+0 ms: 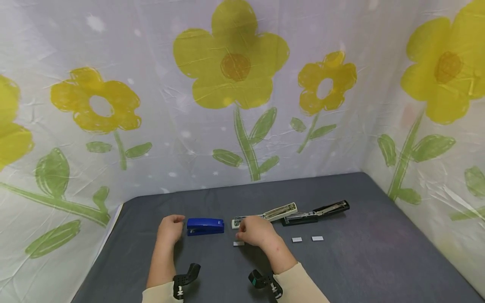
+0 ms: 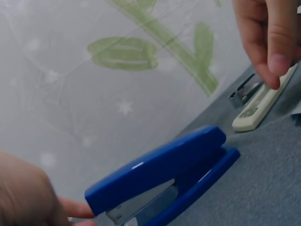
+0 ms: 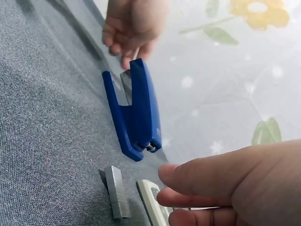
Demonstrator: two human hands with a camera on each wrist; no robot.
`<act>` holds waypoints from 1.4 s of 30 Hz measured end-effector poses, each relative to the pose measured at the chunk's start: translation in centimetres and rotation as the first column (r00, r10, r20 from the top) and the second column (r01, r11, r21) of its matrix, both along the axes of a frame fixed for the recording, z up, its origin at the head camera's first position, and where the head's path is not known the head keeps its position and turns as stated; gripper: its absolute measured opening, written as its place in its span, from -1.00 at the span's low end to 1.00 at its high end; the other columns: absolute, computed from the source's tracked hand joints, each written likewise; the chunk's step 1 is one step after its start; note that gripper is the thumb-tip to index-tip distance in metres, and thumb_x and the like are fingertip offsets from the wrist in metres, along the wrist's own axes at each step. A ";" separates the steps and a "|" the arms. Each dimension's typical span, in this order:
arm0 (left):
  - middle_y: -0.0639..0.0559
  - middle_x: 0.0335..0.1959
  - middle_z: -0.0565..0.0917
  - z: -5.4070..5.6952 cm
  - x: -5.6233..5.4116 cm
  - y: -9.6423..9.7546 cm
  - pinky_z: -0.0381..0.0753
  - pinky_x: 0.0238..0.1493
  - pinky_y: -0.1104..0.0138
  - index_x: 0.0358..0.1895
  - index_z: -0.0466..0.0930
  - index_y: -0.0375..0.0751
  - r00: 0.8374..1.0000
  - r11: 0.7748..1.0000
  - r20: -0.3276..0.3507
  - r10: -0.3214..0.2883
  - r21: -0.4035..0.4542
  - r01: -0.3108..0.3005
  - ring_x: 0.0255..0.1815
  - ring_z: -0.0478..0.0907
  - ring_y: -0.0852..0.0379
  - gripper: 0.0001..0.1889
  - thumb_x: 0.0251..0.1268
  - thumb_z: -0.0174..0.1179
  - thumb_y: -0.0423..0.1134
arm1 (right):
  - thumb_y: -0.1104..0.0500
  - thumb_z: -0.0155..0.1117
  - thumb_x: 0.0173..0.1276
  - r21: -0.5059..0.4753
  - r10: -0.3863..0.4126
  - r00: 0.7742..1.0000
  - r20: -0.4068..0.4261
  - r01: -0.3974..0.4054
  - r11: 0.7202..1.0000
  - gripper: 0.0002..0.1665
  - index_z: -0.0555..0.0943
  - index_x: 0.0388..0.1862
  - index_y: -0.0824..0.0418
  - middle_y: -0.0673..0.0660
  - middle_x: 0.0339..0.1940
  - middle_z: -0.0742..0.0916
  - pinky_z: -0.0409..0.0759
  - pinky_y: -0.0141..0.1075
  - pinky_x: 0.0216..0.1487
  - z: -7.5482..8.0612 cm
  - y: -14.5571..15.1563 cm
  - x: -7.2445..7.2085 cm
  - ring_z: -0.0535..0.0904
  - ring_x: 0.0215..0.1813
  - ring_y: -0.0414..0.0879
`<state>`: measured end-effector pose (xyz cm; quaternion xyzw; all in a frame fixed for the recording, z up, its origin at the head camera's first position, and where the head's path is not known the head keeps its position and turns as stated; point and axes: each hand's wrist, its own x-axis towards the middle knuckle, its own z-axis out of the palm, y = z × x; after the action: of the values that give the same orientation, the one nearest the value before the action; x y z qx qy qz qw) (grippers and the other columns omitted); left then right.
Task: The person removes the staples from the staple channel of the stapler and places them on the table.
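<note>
A blue stapler point(image 1: 205, 226), its cover down over the base, stands on the grey table. My left hand point(image 1: 170, 229) is at its left end, and in the left wrist view the fingertips point(image 2: 77, 208) come right up to that end. Right of it, my right hand point(image 1: 257, 231) hovers with loosely bent fingers, and nothing shows between thumb and fingers in the right wrist view. Below those fingers a short strip of staples point(image 3: 116, 192) lies on the table. Behind the right hand is a cream stapler point(image 1: 281, 211), opened out and partly hidden by the hand.
A black stapler point(image 1: 333, 208), also folded open, lies right of the cream one. In front of it are two more small staple strips, one left point(image 1: 297, 240) and one right point(image 1: 317, 238). Flower-printed cloth point(image 1: 189, 147) hangs around the grey table's point(image 1: 360, 261) back and sides.
</note>
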<state>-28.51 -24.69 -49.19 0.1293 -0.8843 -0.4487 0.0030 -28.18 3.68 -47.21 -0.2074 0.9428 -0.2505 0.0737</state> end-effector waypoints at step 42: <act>-0.13 -0.31 0.64 -1.8 -0.6 -0.7 0.51 -0.49 0.21 0.15 0.58 -0.54 0.988 0.990 0.097 -0.120 0.089 0.112 -0.60 0.42 0.03 -0.64 0.28 0.14 -0.55 | -0.04 0.39 0.44 0.386 0.206 0.919 -0.335 -0.065 0.920 -0.69 0.72 0.08 0.03 0.00 -0.13 0.68 0.63 -0.33 -0.39 0.2 -14.0 -1.7 0.65 -0.23 -0.19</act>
<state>-29.07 -25.43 -51.03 0.1005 -0.8698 -0.4774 -0.0737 -29.92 -10.33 -47.01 -0.2991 0.9527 -0.0207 -0.0499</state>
